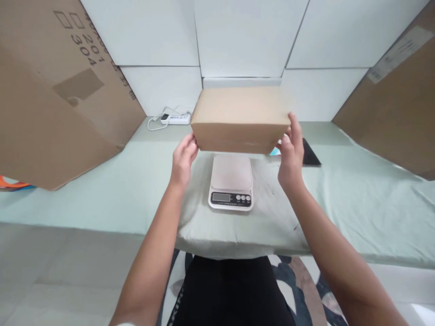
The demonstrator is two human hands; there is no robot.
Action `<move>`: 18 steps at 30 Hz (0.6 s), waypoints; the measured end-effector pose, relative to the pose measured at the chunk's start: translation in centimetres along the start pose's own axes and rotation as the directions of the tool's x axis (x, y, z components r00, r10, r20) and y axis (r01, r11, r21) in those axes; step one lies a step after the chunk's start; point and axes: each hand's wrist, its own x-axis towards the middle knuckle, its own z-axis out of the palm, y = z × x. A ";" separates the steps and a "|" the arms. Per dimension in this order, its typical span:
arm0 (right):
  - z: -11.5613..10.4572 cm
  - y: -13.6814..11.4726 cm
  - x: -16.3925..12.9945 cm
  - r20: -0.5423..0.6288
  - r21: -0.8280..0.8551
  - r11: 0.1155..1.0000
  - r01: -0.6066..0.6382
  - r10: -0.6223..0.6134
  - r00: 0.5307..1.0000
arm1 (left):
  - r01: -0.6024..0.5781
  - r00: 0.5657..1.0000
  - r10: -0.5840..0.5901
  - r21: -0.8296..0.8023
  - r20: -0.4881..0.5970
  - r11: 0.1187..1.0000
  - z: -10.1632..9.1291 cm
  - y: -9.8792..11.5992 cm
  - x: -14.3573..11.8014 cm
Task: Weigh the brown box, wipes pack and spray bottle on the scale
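Between my two hands is a plain brown cardboard box [241,106], raised above the far part of the table. My left hand [183,158] grips its lower left corner, with the fingertips partly hidden behind it. At the right end, my right hand [291,151] holds the box with fingers along its side and the thumb in front. Below and nearer to me, a white kitchen scale [231,174] stands on the cloth, with nothing on its platform. Its small display shows no digits that I can read.
A pale green cloth [136,181] covers the table. Large cardboard boxes stand at the left [68,104] and right [397,99]. A white power strip [176,119] with a cable lies near the back panels. A flat black object [310,155] lies behind my right hand.
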 end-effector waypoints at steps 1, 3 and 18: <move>0.9 0.7 1.5 0.021 -0.006 1.000 -0.005 0.005 1.000 | 0.018 1.000 -0.018 -0.020 0.013 1.000 0.0 -0.3 1.8; 3.0 2.9 4.2 0.044 0.001 1.000 -0.013 0.013 0.999 | 0.040 0.999 -0.040 -0.041 0.018 0.998 -0.1 -1.6 5.1; 7.5 13.4 5.2 0.113 0.043 0.984 -0.171 0.165 0.980 | 0.065 0.992 -0.073 0.082 0.099 0.994 -2.1 -11.4 9.1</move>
